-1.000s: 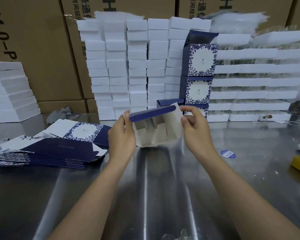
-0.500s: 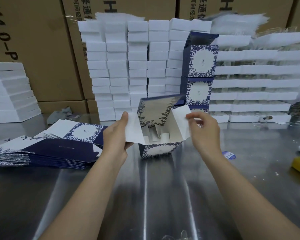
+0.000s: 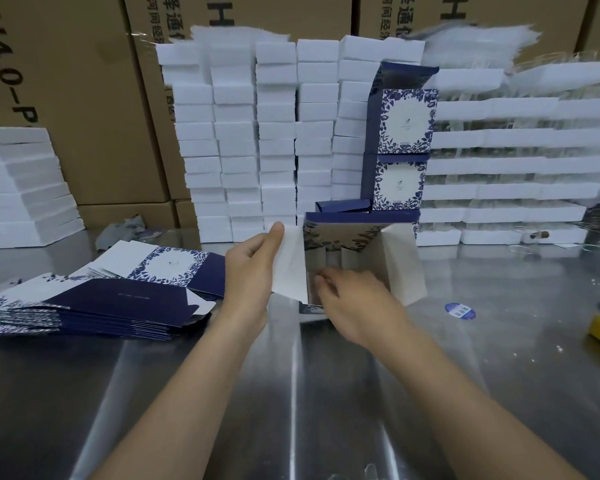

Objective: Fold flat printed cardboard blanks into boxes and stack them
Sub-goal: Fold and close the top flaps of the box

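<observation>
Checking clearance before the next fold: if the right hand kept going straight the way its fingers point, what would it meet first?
The right hand points into the open blue-and-white printed cardboard box. It would probably meet the white inner flaps at the box's bottom first, though depth is unclear.

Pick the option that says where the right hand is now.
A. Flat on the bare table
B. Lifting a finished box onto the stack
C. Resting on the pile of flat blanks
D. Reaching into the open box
D: the right hand has its fingers inside the open box, between its raised white flaps, while the left hand holds the left flap.
</observation>
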